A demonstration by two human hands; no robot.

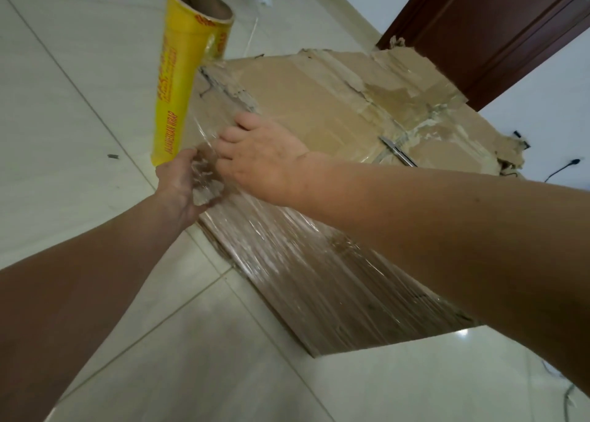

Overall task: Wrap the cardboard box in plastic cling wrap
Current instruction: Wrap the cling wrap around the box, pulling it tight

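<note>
A worn brown cardboard box (pixel 319 102) with torn tape on top stands on the tiled floor. Clear cling wrap (pixel 287 262) covers its near side face. A yellow cling wrap roll (pixel 178 80) stands upright at the box's left corner, with film running from it to my hands. My left hand (pixel 182 185) is closed on a bunched wad of the film at the box's near left corner. My right hand (pixel 261 160) lies flat on the top edge of the box, fingers pressing the film beside the left hand.
Scissors (pixel 399 152) lie on the box top to the right. A dark wooden door frame (pixel 479 38) stands behind the box. A black cable and plug (pixel 565 164) lie by the white wall on the right. Glossy floor tiles (pixel 79 102) surround the box.
</note>
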